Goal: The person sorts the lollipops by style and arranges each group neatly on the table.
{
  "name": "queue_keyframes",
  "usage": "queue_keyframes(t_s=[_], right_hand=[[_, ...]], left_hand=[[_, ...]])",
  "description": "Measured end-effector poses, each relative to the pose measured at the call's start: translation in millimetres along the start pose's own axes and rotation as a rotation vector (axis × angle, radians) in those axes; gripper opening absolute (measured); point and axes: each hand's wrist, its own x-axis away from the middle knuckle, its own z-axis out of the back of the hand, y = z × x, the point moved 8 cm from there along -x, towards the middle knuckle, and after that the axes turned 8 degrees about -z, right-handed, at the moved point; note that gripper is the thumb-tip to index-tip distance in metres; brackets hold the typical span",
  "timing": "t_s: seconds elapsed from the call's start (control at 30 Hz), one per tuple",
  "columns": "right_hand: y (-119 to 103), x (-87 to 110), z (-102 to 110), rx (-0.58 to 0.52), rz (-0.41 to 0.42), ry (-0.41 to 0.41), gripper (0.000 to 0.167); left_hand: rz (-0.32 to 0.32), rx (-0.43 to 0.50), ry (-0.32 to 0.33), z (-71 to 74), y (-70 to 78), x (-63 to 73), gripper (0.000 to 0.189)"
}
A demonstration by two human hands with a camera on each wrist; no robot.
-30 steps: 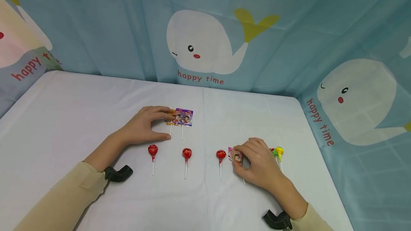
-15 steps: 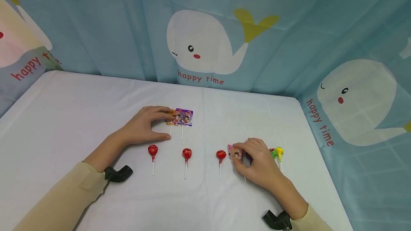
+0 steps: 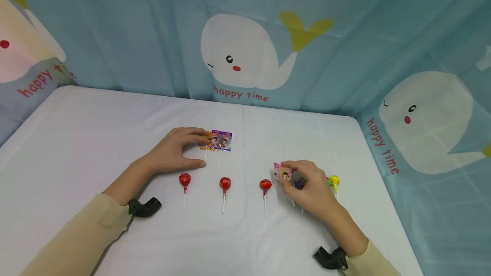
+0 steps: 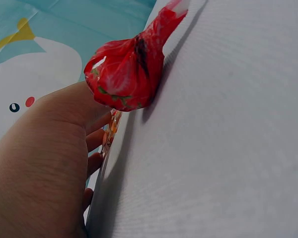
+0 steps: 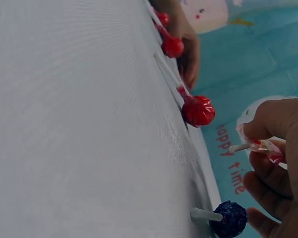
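Over on the left, my left hand [image 3: 176, 150] rests with its fingertips on an orange-wrapped lollipop [image 3: 210, 143], its thumb beside the stick. A purple-wrapped lollipop [image 3: 226, 141] lies right against that one. My right hand [image 3: 314, 188] pinches a pink-wrapped lollipop [image 3: 282, 172] between thumb and fingers; the right wrist view shows its short white stick [image 5: 240, 147] jutting out. A dark blue lollipop [image 3: 300, 183] lies beneath this hand, partly hidden. Three red lollipops, left [image 3: 185, 179], middle [image 3: 225, 183] and right [image 3: 265, 184], lie in a row between the hands.
Just beyond the right hand lies a yellow lollipop [image 3: 335, 180], with a green one partly hidden beside it. White cloth covers the table [image 3: 245, 237]. A blue whale-print curtain [image 3: 161, 33] stands along its back and right edges.
My right hand has lifted the pink-wrapped lollipop a little toward the back of the table. More of the dark blue lollipop shows beneath it. The left hand stays in place.
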Motion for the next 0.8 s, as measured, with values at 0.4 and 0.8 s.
queue_keyframes(t_s=[0.4,0.8], right_hand=[[15,-10.7,9,-0.128,-0.238,-0.016,0.045],[14,-33.9,-1,-0.368,-0.271,-0.024,0.037]], left_hand=[[0.001,-0.012,0.000,-1.6,1.4,-1.5,0.061],[-0.004,-0.020,-0.003,-2.0,-1.4,-0.6,0.062]])
